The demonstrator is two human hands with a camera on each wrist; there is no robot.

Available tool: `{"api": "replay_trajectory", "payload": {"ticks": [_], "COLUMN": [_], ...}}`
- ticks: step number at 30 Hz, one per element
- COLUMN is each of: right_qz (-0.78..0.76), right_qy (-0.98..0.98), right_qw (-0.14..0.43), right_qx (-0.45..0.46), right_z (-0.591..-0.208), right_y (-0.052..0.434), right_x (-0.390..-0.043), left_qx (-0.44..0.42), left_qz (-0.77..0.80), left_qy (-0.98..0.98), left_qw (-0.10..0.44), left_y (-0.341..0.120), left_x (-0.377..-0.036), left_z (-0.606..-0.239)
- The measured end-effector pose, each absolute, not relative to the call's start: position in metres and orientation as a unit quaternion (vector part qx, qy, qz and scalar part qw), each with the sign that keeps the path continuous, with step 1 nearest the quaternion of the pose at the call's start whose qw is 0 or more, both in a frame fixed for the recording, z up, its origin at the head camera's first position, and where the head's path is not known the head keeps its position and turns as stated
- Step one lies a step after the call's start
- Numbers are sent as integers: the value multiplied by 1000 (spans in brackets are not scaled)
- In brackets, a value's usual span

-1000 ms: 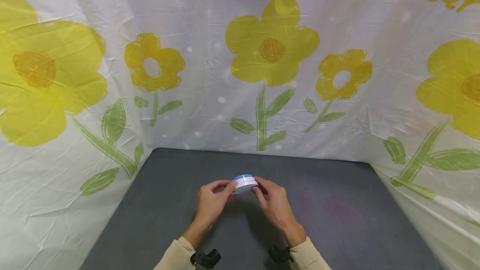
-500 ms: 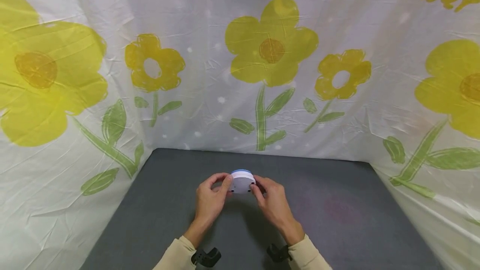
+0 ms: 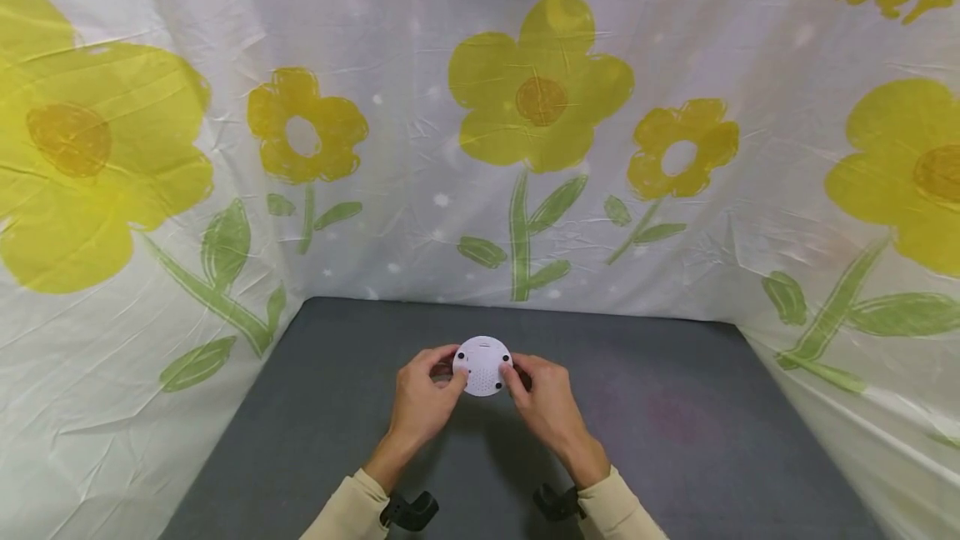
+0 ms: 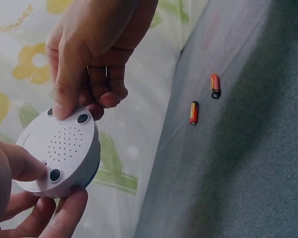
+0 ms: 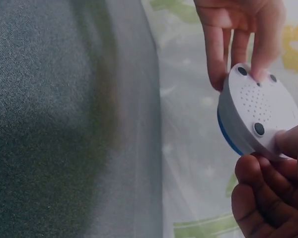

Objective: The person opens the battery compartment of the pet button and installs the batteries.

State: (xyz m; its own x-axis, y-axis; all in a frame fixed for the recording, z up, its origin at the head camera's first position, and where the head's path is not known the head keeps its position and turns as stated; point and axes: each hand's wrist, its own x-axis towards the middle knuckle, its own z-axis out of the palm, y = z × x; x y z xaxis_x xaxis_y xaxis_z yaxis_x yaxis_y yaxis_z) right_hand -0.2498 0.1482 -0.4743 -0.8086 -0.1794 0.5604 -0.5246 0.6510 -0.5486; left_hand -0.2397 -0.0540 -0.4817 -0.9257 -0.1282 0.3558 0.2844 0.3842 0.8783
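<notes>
Head view: both hands are bent round a round white device point(image 3: 483, 363), held up over the grey tabletop point(image 3: 660, 465). The left hand point(image 3: 422, 397) pinches its left edge, thumb on the flat face and fingers behind; the right hand point(image 3: 553, 402) grips the opposite edge likewise. That face, dotted with small holes and dark round spots, is turned toward the person; a blue rim point(image 5: 227, 131) shows on the far side. Beige sleeves point(image 3: 347, 513) and black wristbands point(image 3: 412, 512) follow below. In the left wrist view, one red battery point(image 4: 194, 113) and another red battery point(image 4: 215, 86) lie near each other on the tabletop, not touching. Beyond hangs a white curtain point(image 3: 405, 215) printed with yellow flowers.
</notes>
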Motion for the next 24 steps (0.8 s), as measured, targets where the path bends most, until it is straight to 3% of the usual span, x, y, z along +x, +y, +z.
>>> {"api": "replay_trajectory", "payload": {"ticks": [19,24], "right_qz": [341,327], "right_qy": [-918,-928], "right_qw": [142,118], "right_qx": [146,138], "right_z": [-489,-494], "right_y": [149,150], "right_x": [-246,-245], "left_qx": [-66,-71], "left_qz": [-530,-558], "left_qy": [-837,-824], "left_qw": [120,74], "left_y": [-57,-57], "left_x": [-239,-239], "left_z": [-507,-514]}}
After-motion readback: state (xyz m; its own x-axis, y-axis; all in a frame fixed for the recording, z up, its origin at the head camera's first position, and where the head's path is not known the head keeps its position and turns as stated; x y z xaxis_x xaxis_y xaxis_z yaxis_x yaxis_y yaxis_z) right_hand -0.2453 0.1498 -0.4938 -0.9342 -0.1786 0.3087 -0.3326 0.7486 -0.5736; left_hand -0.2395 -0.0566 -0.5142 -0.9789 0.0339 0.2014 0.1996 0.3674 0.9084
